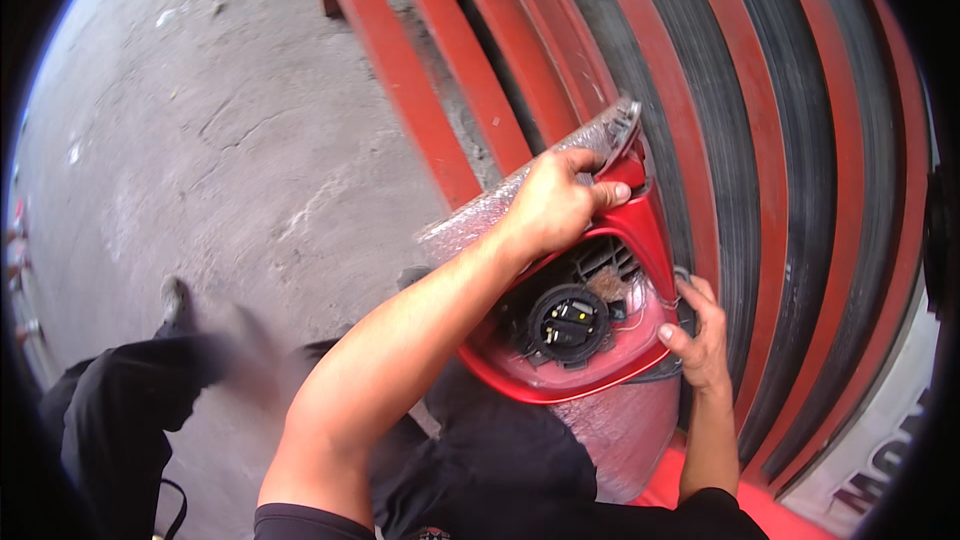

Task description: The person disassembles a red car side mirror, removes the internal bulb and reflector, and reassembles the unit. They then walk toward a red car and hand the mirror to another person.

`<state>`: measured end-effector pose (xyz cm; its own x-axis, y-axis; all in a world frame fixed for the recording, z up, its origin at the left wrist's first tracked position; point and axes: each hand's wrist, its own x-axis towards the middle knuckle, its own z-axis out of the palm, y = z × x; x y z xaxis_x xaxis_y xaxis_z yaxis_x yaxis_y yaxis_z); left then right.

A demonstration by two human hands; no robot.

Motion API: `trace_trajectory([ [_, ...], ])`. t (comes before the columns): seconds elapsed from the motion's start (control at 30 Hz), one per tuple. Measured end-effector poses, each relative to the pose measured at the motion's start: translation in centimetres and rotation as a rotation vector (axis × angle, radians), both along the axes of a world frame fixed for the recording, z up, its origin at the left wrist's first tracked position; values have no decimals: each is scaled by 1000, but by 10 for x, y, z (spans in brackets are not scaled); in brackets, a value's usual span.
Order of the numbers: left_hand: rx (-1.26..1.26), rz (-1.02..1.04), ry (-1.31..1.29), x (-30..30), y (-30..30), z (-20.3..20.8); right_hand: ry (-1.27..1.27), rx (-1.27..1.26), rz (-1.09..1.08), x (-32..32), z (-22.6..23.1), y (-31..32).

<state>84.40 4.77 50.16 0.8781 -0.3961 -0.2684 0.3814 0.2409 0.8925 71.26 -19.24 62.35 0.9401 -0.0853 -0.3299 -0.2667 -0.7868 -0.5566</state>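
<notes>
A red car side mirror housing (pixel 651 232) rests over my lap, its glass side uncovered. Inside shows a round black motor mount (pixel 568 326), with thin wires and a brownish patch beside it. My left hand (pixel 556 202) is closed over the narrow upper end, thumb pressed on the red shell and fingers curled behind it. At the right rim my right hand (pixel 705 335) grips the housing, thumb in front and the other fingers partly hidden behind the edge. Clear bubble wrap (pixel 475 222) lies behind the housing, and more of it hangs below.
Red metal slats (pixel 425 80) run beside me, with dark ribbed strips (pixel 805 130) between those on the right. Grey concrete floor (pixel 230 130) spreads to the left. Another person's dark-trousered leg (pixel 120 400) stands close at the left. A white lettered panel (pixel 880 430) is at the lower right.
</notes>
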Motion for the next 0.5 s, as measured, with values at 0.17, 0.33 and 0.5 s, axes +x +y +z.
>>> trace_trajectory([
  [0.17, -269, -157, 160, -3, -28, -50, 60, -185, -36, -7, 14, 21],
  [0.33, -343, -221, 259, -13, -40, -86, 187, -290, -130, -2, 9, 33],
  [0.5, -63, -320, 30, -1, -37, -83, 111, -399, -98, -8, 9, 42],
])
